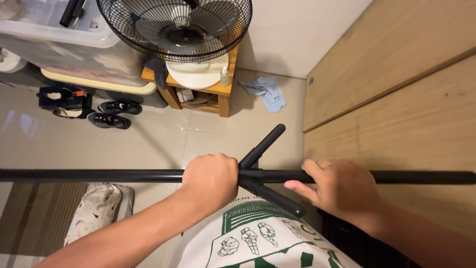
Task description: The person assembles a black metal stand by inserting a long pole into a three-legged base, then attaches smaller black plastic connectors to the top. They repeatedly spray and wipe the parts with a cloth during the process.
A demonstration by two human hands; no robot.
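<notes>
A long black metal bar (pixel 89 175) runs across the whole view, with a shorter black cross tube (pixel 267 141) fixed through a joint at its middle. My left hand (pixel 210 177) is closed in a fist around the bar just left of the joint. My right hand (pixel 337 188) rests on the bar just right of the joint, fingers curled over it and thumb pointing toward the joint. Below the hands hangs a white cloth with green print (pixel 258 238).
A black floor fan (pixel 178 27) stands over a small wooden stool (pixel 223 97). Dark shoes (pixel 114 114) and clear storage boxes (pixel 64 44) lie at the left. A blue rag (pixel 267 92) is on the tiled floor. A wooden panel (pixel 396 84) fills the right side.
</notes>
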